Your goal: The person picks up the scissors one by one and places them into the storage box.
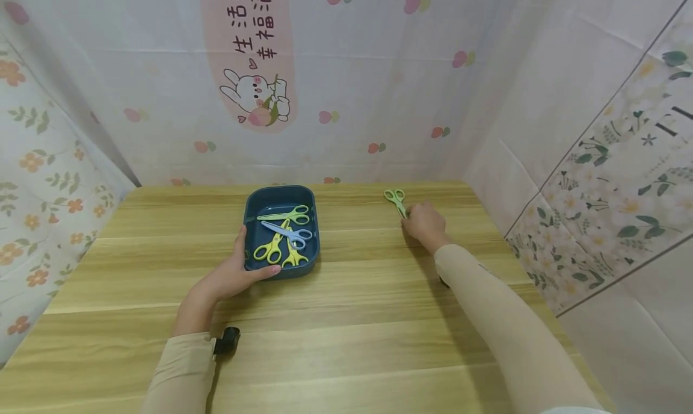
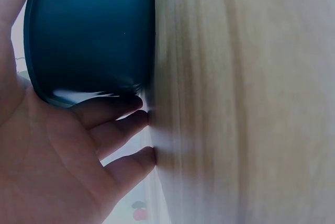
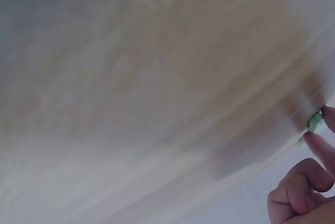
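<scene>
My left hand [image 1: 233, 272] rests against the near-left corner of a dark blue tray [image 1: 317, 239], thumb along the near wall and fingers along the left side. In the left wrist view, the fairly straight fingers [image 2: 118, 130] touch the tray's outer wall [image 2: 94, 35] and the tabletop. Inside the tray lie green scissors [image 1: 296, 215], blue scissors [image 1: 295, 236] and yellow scissors [image 1: 269, 248], partly overlapping. To the right, my right hand [image 1: 426, 226] pinches the blade end of other green scissors [image 1: 395, 197], handles pointing away. Only a bit of green [image 3: 315, 122] shows between its fingertips in the right wrist view.
A wood-grain table [image 1: 335, 342] carries everything. Behind it hangs a printed curtain [image 1: 357, 83], with more patterned cloth [image 1: 606, 179] along the right and left sides. A small black device [image 1: 227, 340] is on the left wrist.
</scene>
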Available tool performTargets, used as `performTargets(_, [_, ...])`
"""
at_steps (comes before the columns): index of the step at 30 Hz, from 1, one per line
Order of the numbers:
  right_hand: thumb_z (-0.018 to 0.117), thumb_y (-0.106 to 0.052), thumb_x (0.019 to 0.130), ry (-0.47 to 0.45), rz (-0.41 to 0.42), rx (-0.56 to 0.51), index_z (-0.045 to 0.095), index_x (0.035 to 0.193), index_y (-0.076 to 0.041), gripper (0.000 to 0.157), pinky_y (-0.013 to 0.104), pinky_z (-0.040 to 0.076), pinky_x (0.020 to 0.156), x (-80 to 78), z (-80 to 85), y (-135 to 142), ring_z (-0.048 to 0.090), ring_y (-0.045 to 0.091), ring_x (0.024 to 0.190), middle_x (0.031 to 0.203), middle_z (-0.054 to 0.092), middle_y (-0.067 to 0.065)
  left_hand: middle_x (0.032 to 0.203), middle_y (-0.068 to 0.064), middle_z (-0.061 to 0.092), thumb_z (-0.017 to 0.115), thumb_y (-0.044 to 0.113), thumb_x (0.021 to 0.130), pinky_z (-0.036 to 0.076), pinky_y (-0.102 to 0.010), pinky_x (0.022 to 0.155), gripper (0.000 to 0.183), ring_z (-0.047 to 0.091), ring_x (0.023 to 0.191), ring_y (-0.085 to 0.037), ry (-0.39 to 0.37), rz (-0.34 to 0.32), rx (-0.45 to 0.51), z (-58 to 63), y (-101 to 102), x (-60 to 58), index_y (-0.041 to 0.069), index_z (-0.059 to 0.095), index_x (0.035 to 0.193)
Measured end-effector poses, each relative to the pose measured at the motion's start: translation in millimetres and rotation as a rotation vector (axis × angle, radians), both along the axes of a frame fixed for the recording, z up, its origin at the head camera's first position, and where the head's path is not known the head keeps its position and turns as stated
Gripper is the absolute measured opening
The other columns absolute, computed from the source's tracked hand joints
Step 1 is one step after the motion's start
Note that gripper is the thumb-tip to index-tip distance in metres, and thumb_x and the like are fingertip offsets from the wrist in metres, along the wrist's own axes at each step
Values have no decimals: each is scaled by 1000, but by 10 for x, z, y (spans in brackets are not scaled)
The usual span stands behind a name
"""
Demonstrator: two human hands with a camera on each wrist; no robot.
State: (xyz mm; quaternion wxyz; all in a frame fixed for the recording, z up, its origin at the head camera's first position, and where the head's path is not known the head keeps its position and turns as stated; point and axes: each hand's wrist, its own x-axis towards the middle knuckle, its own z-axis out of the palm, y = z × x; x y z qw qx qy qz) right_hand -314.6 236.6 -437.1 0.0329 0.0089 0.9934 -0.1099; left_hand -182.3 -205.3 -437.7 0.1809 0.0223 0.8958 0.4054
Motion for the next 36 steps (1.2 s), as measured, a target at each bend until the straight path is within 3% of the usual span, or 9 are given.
performTargets(3, [60,-21,101,4,50,34,73,135,-8,38,47,58,71,28,13,-4,65,37,99,129,63,28,175,-36,2,72,70,91,28,-70,126,139,22,158,-60,4,-1,5,-3,3,4,19,-35,163])
performTargets(6, [62,-16,99,12,135,98,74,135,-8,39,46,60,70,91,23,-19,69,37,105,132,65,27,175,-35,0,72,70,90,27,-71,126,139,21,158,-59,1,-1,12,-4,7,4,19,-35,164])
performTargets(12, [69,-10,96,57,324,196,79,125,-8,30,36,52,61,301,29,-74,62,25,83,111,67,19,175,-35,-1,73,70,90,26,-70,127,139,21,158,-59,1,3,22,1,6,-8,19,-35,164])
performTargets(20, [67,1,88,94,477,177,84,112,-14,33,33,48,56,659,82,-169,54,18,68,93,60,8,175,-35,0,72,71,90,26,-70,127,139,20,159,-59,-3,7,11,1,-12,-13,19,-34,164])
performTargets(27, [66,5,89,128,496,131,83,114,-15,36,28,43,56,714,19,-207,51,15,69,95,60,6,175,-36,-1,72,69,91,25,-70,127,138,19,159,-60,2,0,19,7,-27,-20,19,-35,163])
performTargets(31, [72,-9,99,152,487,150,75,129,-7,30,23,42,51,725,-6,-205,51,14,63,105,64,13,175,-35,-1,72,69,91,25,-70,127,138,19,159,-59,-1,-2,19,4,-14,-19,18,-34,164])
performTargets(36, [75,-30,101,186,482,221,67,137,1,49,19,45,49,731,-49,-196,52,11,59,111,67,18,175,-35,1,72,70,91,26,-70,127,139,21,159,-58,4,1,20,5,-7,-15,19,-34,164])
